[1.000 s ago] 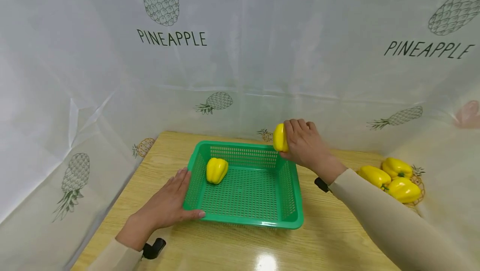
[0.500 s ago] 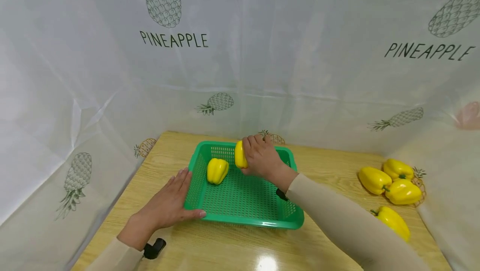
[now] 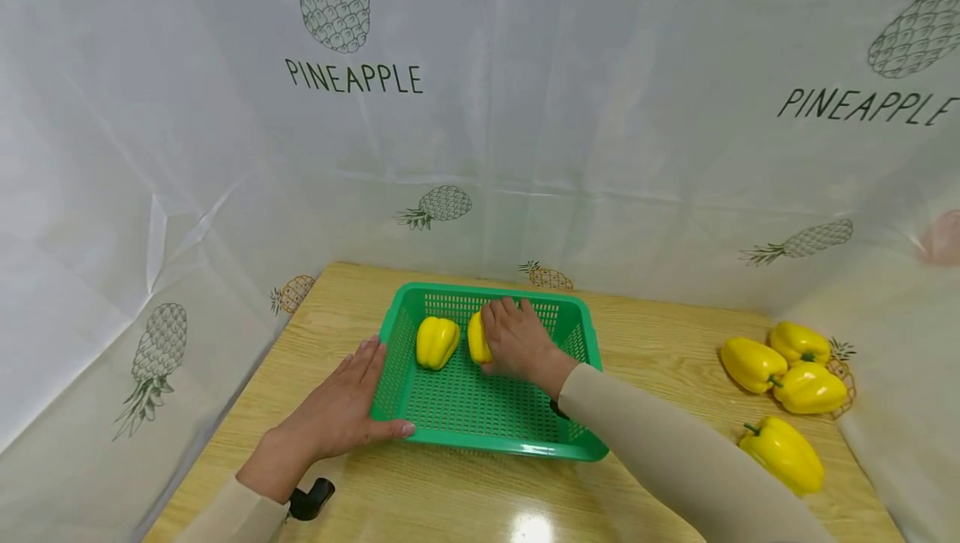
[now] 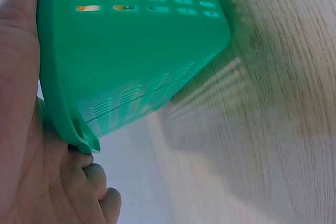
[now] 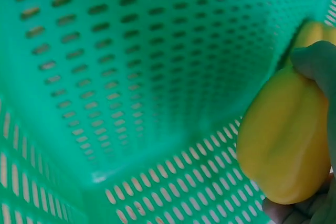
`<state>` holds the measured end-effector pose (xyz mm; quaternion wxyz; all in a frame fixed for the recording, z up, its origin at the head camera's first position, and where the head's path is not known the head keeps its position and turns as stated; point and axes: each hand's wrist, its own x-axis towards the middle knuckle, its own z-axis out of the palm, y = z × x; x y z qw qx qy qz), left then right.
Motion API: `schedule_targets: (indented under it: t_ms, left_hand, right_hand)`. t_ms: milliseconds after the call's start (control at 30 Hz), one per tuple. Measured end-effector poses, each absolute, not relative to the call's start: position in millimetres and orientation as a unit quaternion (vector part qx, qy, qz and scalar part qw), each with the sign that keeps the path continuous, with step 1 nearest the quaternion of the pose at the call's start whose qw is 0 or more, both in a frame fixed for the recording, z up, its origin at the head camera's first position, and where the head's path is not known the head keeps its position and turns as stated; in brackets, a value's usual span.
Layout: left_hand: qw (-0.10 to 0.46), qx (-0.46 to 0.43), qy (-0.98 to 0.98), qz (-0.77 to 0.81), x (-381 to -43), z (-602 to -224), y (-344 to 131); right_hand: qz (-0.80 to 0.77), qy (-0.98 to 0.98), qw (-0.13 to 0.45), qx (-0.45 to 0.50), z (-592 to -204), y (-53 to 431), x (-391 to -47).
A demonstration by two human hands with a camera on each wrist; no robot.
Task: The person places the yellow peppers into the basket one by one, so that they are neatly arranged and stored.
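Note:
My right hand (image 3: pixel 519 343) grips a yellow bell pepper (image 3: pixel 477 339) inside the green plastic basket (image 3: pixel 491 447). In the right wrist view the held bell pepper (image 5: pixel 283 140) is low over the slotted floor, fingers and thumb around it, its far side hidden by the hand. Just left of it, another yellow bell pepper (image 3: pixel 437 343) lies in the basket's back left part. My left hand (image 3: pixel 337 405) rests at the basket's left front corner, fingers straight along the left rim and thumb on the front rim. The left wrist view shows that hand against the basket wall (image 4: pixel 126 45).
Three yellow bell peppers (image 3: pixel 810 387) lie clustered at the right on the wooden table (image 3: pixel 645 476), with a fourth bell pepper (image 3: pixel 783 453) nearer the front, partly behind the right sleeve. White sheeting (image 3: pixel 600 151) printed with pineapples stands behind and at both sides.
My right hand has carried the bell pepper left from over the basket's back right corner, then down into the basket beside the other one. The left hand stays at the rim.

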<state>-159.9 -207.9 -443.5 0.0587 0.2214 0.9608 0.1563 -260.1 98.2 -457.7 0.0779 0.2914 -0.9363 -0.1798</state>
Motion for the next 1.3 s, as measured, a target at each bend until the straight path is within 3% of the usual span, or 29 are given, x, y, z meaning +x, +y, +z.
schedule_targets:
  t_ms: [467, 1300]
  left_hand:
    - [0.068, 0.216, 0.960, 0.164, -161.5, -446.9, -208.7]
    - [0.063, 0.217, 0.956, 0.185, -160.9, -448.1, -208.9]
  right_hand:
    - [-0.192, -0.932, 0.072, 0.297, -480.7, 99.9, -260.3]
    - [-0.171, -0.941, 0.055, 0.287, -482.8, 97.1, -264.5]
